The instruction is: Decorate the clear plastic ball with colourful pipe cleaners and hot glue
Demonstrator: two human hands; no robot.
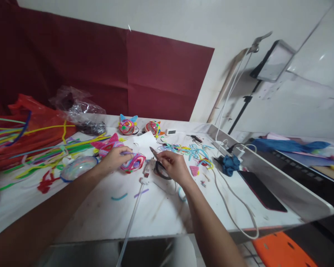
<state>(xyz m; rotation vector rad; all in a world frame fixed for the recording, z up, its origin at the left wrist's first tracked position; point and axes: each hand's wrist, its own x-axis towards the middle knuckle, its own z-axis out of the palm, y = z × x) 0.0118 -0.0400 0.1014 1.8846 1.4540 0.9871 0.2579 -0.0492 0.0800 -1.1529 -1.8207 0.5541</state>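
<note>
My left hand (115, 160) is closed on a round craft (133, 164) wound with pink, purple and white pipe cleaners. Part of that craft is hidden behind the fingers, and pink pointed pieces (107, 145) show just beyond the hand. In my right hand (171, 163) is a pair of scissors (154, 152), its blades pointing up and left and its dark handle loops around the fingers. The blade tips are apart from the craft. Between the hands, near the craft, lies a small glue gun (146, 170). Short blue (119, 197) and purple (141, 193) pipe-cleaner offcuts lie closer to me.
Two finished-looking round crafts (127, 126) stand at the back by a white digital display (171, 132). Loose pipe cleaners (64, 150) and a clear dome (79, 168) lie left. On the right are cut scraps (200, 152), a blue scrunchie (229, 164), a phone (263, 191) and a looping cable (239, 207).
</note>
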